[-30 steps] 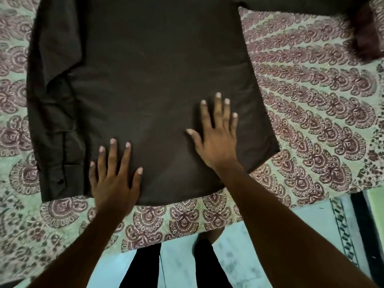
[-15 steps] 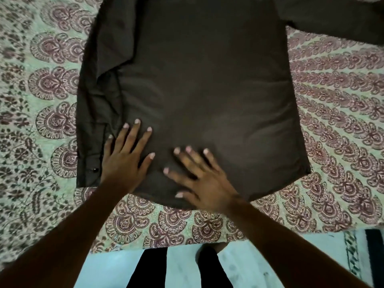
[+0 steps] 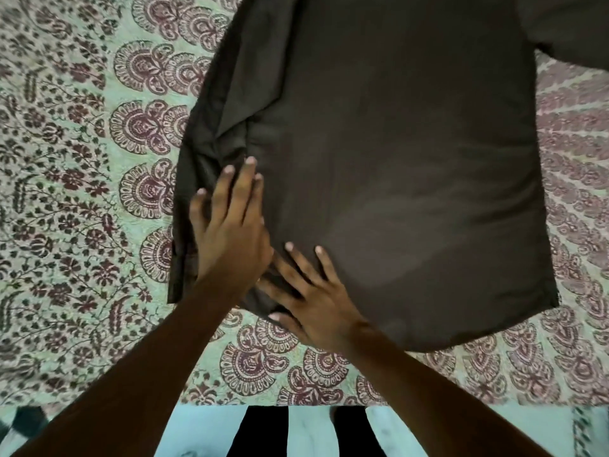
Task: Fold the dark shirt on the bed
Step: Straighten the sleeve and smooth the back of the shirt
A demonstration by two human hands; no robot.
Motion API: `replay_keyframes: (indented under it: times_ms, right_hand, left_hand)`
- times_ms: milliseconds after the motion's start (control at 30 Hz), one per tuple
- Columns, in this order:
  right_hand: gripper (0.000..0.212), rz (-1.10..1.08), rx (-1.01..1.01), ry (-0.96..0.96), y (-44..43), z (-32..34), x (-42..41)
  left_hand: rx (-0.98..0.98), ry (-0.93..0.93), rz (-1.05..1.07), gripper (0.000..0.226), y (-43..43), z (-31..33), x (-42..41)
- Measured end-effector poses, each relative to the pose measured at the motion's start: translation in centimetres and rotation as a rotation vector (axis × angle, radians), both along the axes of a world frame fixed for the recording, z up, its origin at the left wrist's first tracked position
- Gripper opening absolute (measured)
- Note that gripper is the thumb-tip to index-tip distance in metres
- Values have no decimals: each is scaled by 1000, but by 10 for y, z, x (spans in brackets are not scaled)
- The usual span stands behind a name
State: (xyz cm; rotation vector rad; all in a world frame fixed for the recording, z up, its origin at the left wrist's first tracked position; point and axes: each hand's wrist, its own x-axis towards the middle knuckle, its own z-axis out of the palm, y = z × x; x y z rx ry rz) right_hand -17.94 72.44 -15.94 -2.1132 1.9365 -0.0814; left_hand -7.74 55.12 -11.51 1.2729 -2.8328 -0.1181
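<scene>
The bed (image 3: 66,225) carried the shirt (image 3: 412,192), spread flat with its hem (image 3: 461,341) nearest the person. The shirt's left side was turned in as a creased band (image 3: 211,153). The right sleeve (image 3: 573,24) ran out past the top right of the view.

Handling, as judged: thin, light, limp cloth. It will not hold a shape unsupported, creases readily and drags on the bedspread. Take hold by pinching an edge at two well-separated places, such as the hem corner and the shoulder on the unfolded right side.

The left grip (image 3: 230,239) lay released, fingers straight, pressing the band flat. The right grip (image 3: 316,305), also released, fingers splayed, pressed the hem corner just beside it. The two grips touched. Most of the shirt lay beyond and to the right of both.
</scene>
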Motion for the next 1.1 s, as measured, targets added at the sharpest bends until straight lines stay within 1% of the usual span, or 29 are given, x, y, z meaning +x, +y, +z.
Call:
replay_keyframes:
  times_ms: [33,67,133,167,300,400,467,567,667,700,733,767,833,867,900,933,1000,1033,1067,1100]
  right_hand:
    - [59,21,2,-3,4,1,-2]
    - [60,-7,14,10,6,2,-8]
    - [64,-194,44,64,9,6,-26]
    - [65,-306,67,87,11,8,-39]
    - [68,-588,144,114,42,12,-83]
    - [68,-912,137,89,93,15,-96]
    - [68,-1108,150,74,127,19,-104]
    - [69,-1224,208,73,175,26,-122]
    - [76,-1394,230,42,201,30,-144]
    - [79,-1429,220,41,202,33,-153]
    - [80,-1397,204,46,201,35,-160]
    - [79,-1285,180,55,197,35,-164]
    - [75,-962,148,73,194,32,-170]
    - [73,-863,147,69,194,30,-171]
    - [72,-866,156,62,197,27,-172]
    - [71,-961,172,48,201,24,-173]
    - [73,-1268,199,-4,208,22,-174]
    - [77,-1375,214,-5,209,22,-175]
    - [80,-1418,222,19,208,23,-175]
    - [82,-1393,210,53,204,25,-175]
  left_hand:
    - [24,2,-50,69,-11,-4,-7]
    - [48,-15,-130,68,-20,-10,-12]
    - [75,-94,-287,69,-25,-25,-11]
    - [76,-127,-326,69,-24,-31,-8]
    - [52,-185,-315,73,-7,-31,7]
    - [114,-162,-315,85,11,-22,7]
    - [183,-115,-390,90,28,-20,3]
    - [270,-88,-530,89,65,-26,-10]
    - [255,-127,-427,94,95,-33,-19]
    - [231,-132,-385,96,101,-35,-21]
    - [207,-137,-355,97,104,-35,-23]
    - [192,-141,-337,97,105,-35,-23]
    - [180,-139,-333,98,107,-36,-24]
    - [177,-135,-333,97,107,-35,-24]
    - [177,-136,-332,97,106,-35,-25]
    - [183,-139,-326,97,106,-35,-24]
    - [213,-152,-305,97,107,-34,-24]
    - [222,-156,-281,96,109,-34,-24]
    - [228,-158,-243,95,113,-33,-23]
    - [234,-152,-190,93,119,-31,-21]
